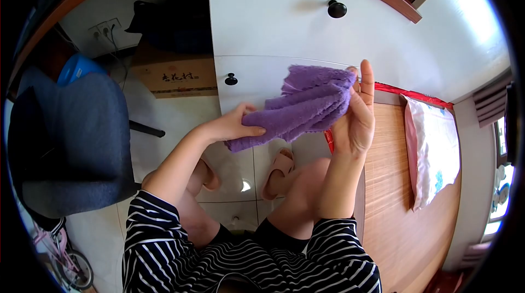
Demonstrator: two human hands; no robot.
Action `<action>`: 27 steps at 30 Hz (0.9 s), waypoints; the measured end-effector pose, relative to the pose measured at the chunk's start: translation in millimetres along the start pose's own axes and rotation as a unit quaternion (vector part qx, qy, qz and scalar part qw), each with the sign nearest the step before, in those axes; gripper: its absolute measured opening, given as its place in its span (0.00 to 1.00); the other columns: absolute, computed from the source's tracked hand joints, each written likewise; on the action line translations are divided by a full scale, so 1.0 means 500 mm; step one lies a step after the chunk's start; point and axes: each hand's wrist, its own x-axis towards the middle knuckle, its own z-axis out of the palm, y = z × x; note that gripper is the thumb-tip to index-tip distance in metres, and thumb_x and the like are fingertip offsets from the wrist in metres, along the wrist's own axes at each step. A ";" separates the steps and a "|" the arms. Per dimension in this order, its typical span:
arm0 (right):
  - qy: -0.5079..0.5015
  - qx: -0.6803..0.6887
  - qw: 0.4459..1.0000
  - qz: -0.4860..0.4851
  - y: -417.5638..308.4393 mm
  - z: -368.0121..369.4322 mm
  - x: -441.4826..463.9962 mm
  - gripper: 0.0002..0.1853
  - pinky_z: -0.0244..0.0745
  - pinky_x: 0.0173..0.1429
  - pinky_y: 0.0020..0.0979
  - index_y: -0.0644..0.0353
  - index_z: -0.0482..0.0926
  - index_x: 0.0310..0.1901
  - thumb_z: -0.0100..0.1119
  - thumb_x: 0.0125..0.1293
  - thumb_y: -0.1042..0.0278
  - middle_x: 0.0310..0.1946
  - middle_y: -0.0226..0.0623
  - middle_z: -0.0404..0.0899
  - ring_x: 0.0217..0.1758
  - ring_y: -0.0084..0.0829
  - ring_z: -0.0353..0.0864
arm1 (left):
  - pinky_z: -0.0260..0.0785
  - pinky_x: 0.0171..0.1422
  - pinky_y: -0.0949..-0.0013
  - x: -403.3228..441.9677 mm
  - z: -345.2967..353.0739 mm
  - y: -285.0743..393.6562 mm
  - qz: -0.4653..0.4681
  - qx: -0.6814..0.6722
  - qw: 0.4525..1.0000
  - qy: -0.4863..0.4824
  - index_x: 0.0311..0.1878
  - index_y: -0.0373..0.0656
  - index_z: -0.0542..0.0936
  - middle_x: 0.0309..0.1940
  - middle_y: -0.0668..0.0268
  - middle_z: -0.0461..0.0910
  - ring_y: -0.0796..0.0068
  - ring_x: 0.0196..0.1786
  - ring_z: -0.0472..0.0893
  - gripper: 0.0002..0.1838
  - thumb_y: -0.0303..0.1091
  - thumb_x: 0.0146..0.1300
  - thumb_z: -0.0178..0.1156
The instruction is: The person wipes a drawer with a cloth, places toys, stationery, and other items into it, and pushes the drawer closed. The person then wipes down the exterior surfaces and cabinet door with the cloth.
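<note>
A purple fluffy towel [301, 108] is held up in the air between both hands, in front of white drawers. My left hand [234, 124] grips its lower left end, with the thumb on top and the fingers hidden behind the cloth. At the upper right, my right hand [355, 112] pinches the gathered edge between thumb and index finger, while other fingers point up. The cloth hangs in loose folds between the two hands.
White drawers [262, 25] with black knobs stand ahead. A dark blue chair [82, 123] and a cardboard box [175, 77] are on the left. To the right is a bed with a woven mat [394, 227] and a white pillow [435, 151]. A pink bicycle [68, 260] stands at lower left.
</note>
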 end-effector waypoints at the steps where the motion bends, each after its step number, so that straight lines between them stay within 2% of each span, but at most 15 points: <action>1: 0.005 0.005 1.000 -0.005 -0.003 0.003 0.000 0.27 0.73 0.63 0.38 0.60 0.62 0.65 0.44 0.63 0.88 0.52 0.42 0.74 0.54 0.33 0.76 | 0.69 0.56 0.68 0.006 0.001 -0.014 -0.005 -0.035 0.998 -0.051 0.64 0.37 0.64 0.53 0.58 0.74 0.69 0.54 0.74 0.34 0.47 0.60 0.63; 3: 0.015 -0.045 0.999 0.001 -0.005 -0.007 0.006 0.26 0.74 0.61 0.36 0.61 0.63 0.64 0.44 0.64 0.88 0.51 0.42 0.74 0.54 0.32 0.76 | 0.69 0.55 0.70 0.007 0.001 -0.022 -0.014 -0.103 0.983 -0.153 0.62 0.36 0.68 0.48 0.60 0.78 0.71 0.50 0.76 0.30 0.47 0.64 0.59; 6: 0.059 -0.138 0.989 0.018 -0.019 -0.021 0.013 0.23 0.75 0.58 0.30 0.63 0.66 0.61 0.44 0.65 0.87 0.49 0.40 0.74 0.52 0.29 0.76 | 0.67 0.54 0.74 -0.010 -0.023 0.008 0.010 0.016 0.999 -0.049 0.61 0.38 0.70 0.46 0.72 0.77 0.82 0.46 0.73 0.22 0.41 0.70 0.52; 7: 0.079 -0.171 0.982 0.025 -0.021 -0.021 0.016 0.21 0.75 0.57 0.28 0.64 0.67 0.60 0.44 0.65 0.87 0.48 0.39 0.74 0.51 0.28 0.75 | 0.66 0.55 0.74 -0.022 -0.037 0.015 0.036 0.019 0.999 -0.024 0.62 0.38 0.70 0.47 0.70 0.77 0.80 0.48 0.73 0.23 0.42 0.70 0.51; 8: 0.125 -0.230 0.965 0.021 -0.020 -0.016 0.020 0.21 0.73 0.52 0.23 0.64 0.70 0.57 0.43 0.63 0.87 0.46 0.38 0.74 0.46 0.24 0.74 | 0.66 0.56 0.73 -0.037 -0.057 0.016 0.063 0.022 0.998 0.001 0.62 0.37 0.69 0.47 0.67 0.78 0.78 0.49 0.74 0.24 0.43 0.71 0.50; 11: 0.152 -0.503 0.851 -0.012 -0.019 -0.066 0.035 0.22 0.69 0.47 0.18 0.64 0.75 0.52 0.38 0.59 0.89 0.43 0.36 0.76 0.41 0.19 0.70 | 0.64 0.59 0.73 -0.090 -0.104 0.037 0.099 -0.014 0.992 0.072 0.64 0.38 0.68 0.50 0.66 0.77 0.77 0.52 0.74 0.23 0.43 0.72 0.48; 12: 0.133 -0.591 0.795 -0.042 -0.010 -0.081 0.041 0.24 0.64 0.42 0.16 0.63 0.78 0.48 0.35 0.54 0.88 0.37 0.32 0.75 0.36 0.16 0.65 | 0.64 0.60 0.73 -0.106 -0.109 0.052 0.104 -0.012 0.988 0.115 0.64 0.36 0.67 0.52 0.65 0.76 0.78 0.53 0.73 0.23 0.40 0.71 0.49; 13: 0.159 -0.568 0.805 0.068 -0.017 -0.091 0.037 0.23 0.62 0.41 0.16 0.62 0.79 0.46 0.37 0.54 0.87 0.32 0.28 0.71 0.36 0.15 0.64 | 0.64 0.60 0.73 -0.108 -0.111 0.053 0.131 -0.020 0.981 0.144 0.64 0.36 0.67 0.52 0.65 0.76 0.78 0.54 0.73 0.23 0.38 0.71 0.50; 15: 0.073 -0.612 0.774 0.146 -0.010 -0.094 0.041 0.25 0.66 0.44 0.21 0.64 0.77 0.49 0.36 0.52 0.87 0.34 0.28 0.72 0.39 0.16 0.68 | 0.64 0.61 0.74 -0.107 -0.113 0.055 0.186 -0.037 0.961 0.200 0.64 0.35 0.67 0.53 0.65 0.76 0.78 0.54 0.73 0.22 0.35 0.70 0.52; 16: 0.041 -0.597 0.782 0.176 -0.007 -0.078 0.035 0.21 0.67 0.48 0.25 0.63 0.77 0.50 0.43 0.55 0.85 0.38 0.31 0.74 0.44 0.22 0.69 | 0.65 0.59 0.74 -0.104 -0.111 0.058 0.213 -0.073 0.946 0.233 0.63 0.36 0.68 0.51 0.65 0.77 0.79 0.53 0.74 0.22 0.27 0.66 0.54; 18: -0.074 -0.708 0.697 0.090 0.021 -0.074 0.010 0.19 0.67 0.51 0.28 0.62 0.78 0.49 0.50 0.56 0.82 0.43 0.36 0.75 0.48 0.29 0.69 | 0.66 0.58 0.74 -0.117 -0.119 0.073 0.243 -0.073 0.930 0.266 0.63 0.36 0.68 0.50 0.66 0.77 0.80 0.51 0.75 0.22 0.25 0.65 0.54; 20: -0.153 -0.782 0.601 0.061 0.036 -0.075 0.003 0.17 0.68 0.56 0.35 0.59 0.79 0.49 0.61 0.55 0.76 0.54 0.42 0.71 0.55 0.42 0.66 | 0.68 0.55 0.76 -0.136 -0.120 0.096 0.265 -0.073 0.912 0.304 0.62 0.38 0.71 0.49 0.66 0.78 0.82 0.48 0.76 0.22 0.21 0.63 0.53; 23: -0.112 -0.836 0.533 0.059 0.054 -0.100 0.019 0.17 0.65 0.60 0.40 0.57 0.79 0.48 0.60 0.55 0.74 0.58 0.42 0.67 0.57 0.46 0.65 | 0.68 0.54 0.77 -0.144 -0.110 0.104 0.300 0.019 0.894 0.332 0.58 0.38 0.75 0.47 0.65 0.79 0.81 0.47 0.76 0.19 0.22 0.62 0.54; 24: -0.082 -0.870 0.484 -0.032 0.056 -0.085 0.019 0.14 0.64 0.57 0.41 0.53 0.80 0.46 0.59 0.57 0.71 0.55 0.40 0.69 0.54 0.45 0.66 | 0.69 0.49 0.78 -0.140 -0.115 0.098 0.294 -0.026 0.900 0.320 0.51 0.37 0.79 0.40 0.67 0.81 0.83 0.42 0.77 0.14 0.23 0.62 0.56; 27: 0.044 -0.875 0.471 -0.106 0.056 -0.050 0.018 0.11 0.62 0.55 0.41 0.52 0.81 0.43 0.59 0.58 0.68 0.47 0.40 0.72 0.53 0.43 0.66 | 0.69 0.43 0.79 -0.163 -0.134 0.092 0.223 0.004 0.932 0.287 0.45 0.36 0.80 0.35 0.70 0.81 0.85 0.38 0.76 0.10 0.25 0.61 0.59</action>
